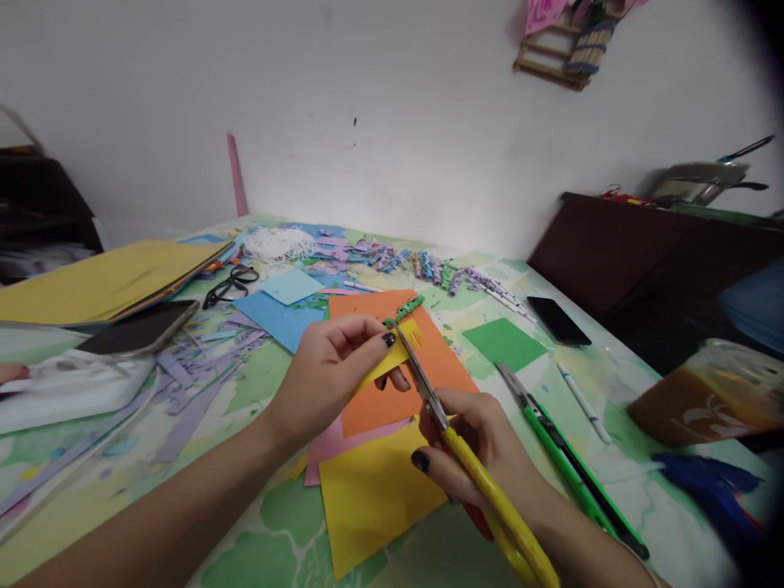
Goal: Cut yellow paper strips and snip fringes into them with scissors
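Observation:
Between its thumb and fingers my left hand pinches a small piece of yellow paper. My right hand is closed around the yellow and red handles of a pair of scissors, whose blades reach up to the paper's right edge. Below both hands lie an orange sheet, a pink sheet and a larger yellow sheet. A green curled paper piece rests just beyond my left fingertips, on the orange sheet.
A green box cutter, a marker, a green paper square and a phone lie to the right, near a cup and a blue glue gun. Purple scraps, glasses and another phone are left.

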`<control>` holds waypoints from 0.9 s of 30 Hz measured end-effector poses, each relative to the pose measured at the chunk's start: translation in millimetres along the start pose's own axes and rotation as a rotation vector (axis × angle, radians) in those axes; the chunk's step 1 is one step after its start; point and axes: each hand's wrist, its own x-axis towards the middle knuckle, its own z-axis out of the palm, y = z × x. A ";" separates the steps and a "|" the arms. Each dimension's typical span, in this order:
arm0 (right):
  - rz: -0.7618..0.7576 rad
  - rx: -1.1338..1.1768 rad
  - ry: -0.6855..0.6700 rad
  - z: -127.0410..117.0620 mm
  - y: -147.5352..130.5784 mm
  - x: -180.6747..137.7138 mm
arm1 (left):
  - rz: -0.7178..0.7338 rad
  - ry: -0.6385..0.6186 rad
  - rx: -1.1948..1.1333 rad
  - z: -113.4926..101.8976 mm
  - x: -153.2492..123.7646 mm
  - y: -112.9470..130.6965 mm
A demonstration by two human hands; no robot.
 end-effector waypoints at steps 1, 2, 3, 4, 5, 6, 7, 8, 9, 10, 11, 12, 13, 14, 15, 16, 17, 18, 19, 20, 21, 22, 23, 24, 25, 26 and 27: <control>0.000 0.004 -0.001 0.2 -0.1 -0.1 | -0.002 -0.002 0.005 0.1 0.2 0.1; 0.000 0.007 0.003 0.3 -0.1 -0.2 | -0.004 -0.003 0.009 0.3 0.5 0.3; 0.000 0.009 0.005 0.3 -0.1 -0.3 | -0.006 -0.002 0.012 0.7 0.7 0.5; -0.001 0.009 0.004 0.2 -0.1 -0.4 | -0.007 -0.001 0.015 1.0 0.8 0.6; -0.001 0.009 0.003 0.0 0.0 -0.4 | -0.008 0.001 0.018 1.4 0.8 0.7; -0.001 0.009 0.001 -0.2 0.1 -0.4 | -0.009 0.002 0.019 1.7 0.6 0.7; -0.002 0.007 0.000 -0.4 0.2 -0.3 | -0.009 0.001 0.018 2.0 0.4 0.6; -0.005 0.004 -0.001 -0.6 0.4 -0.2 | -0.009 0.000 0.019 2.1 0.1 0.6; -0.007 0.001 -0.002 -0.7 0.5 -0.1 | -0.012 -0.002 0.017 2.2 -0.1 0.5; -0.006 -0.001 -0.001 -0.7 0.7 0.0 | -0.013 -0.003 0.016 2.2 -0.3 0.6; -0.006 -0.001 0.000 -0.6 0.8 0.1 | -0.015 -0.003 0.015 2.2 -0.4 0.8; -0.004 0.002 0.000 -0.4 0.9 0.2 | -0.017 -0.004 0.014 2.3 -0.4 1.0; -0.002 0.006 0.000 -0.1 1.0 0.3 | -0.018 -0.003 0.012 2.3 -0.3 1.3; 0.001 0.012 -0.001 0.1 1.1 0.4 | -0.019 -0.002 0.010 2.4 -0.1 1.6; 0.003 0.018 -0.001 0.3 1.1 0.5 | -0.018 0.000 0.006 2.6 0.1 1.9; 0.002 0.022 -0.002 0.4 1.2 0.6 | -0.017 0.000 0.001 2.8 0.3 2.1; -0.001 0.021 -0.001 0.4 1.2 0.7 | -0.016 -0.001 -0.004 3.0 0.4 2.1; -0.007 0.017 0.001 0.4 1.2 0.8 | -0.014 -0.003 -0.007 3.2 0.4 2.1; -0.015 0.012 0.003 0.4 1.2 0.8 | -0.014 -0.005 -0.008 3.4 0.4 2.0; -0.021 0.007 0.004 0.3 1.1 0.8 | -0.011 -0.008 -0.008 3.6 0.3 1.8; -0.022 0.002 0.005 0.2 1.1 0.8 | -0.009 -0.011 -0.007 3.7 0.3 1.6; -0.018 0.000 0.006 0.1 1.1 0.6 | -0.007 -0.011 -0.006 3.7 0.2 1.4; -0.011 -0.003 0.005 0.0 1.1 0.4 | -0.005 -0.010 -0.008 3.7 0.1 1.3; -0.003 -0.003 0.004 0.0 1.1 0.2 | -0.003 -0.009 -0.010 3.6 0.1 1.3; 0.004 -0.004 0.005 -0.1 1.2 0.1 | 0.001 -0.009 -0.012 3.5 0.2 1.3; 0.002 -0.006 0.005 -0.1 1.3 0.0 | 0.003 -0.008 -0.012 3.3 0.3 1.4; -0.005 -0.008 0.005 0.0 1.4 0.1 | 0.006 -0.010 -0.014 3.2 0.5 1.6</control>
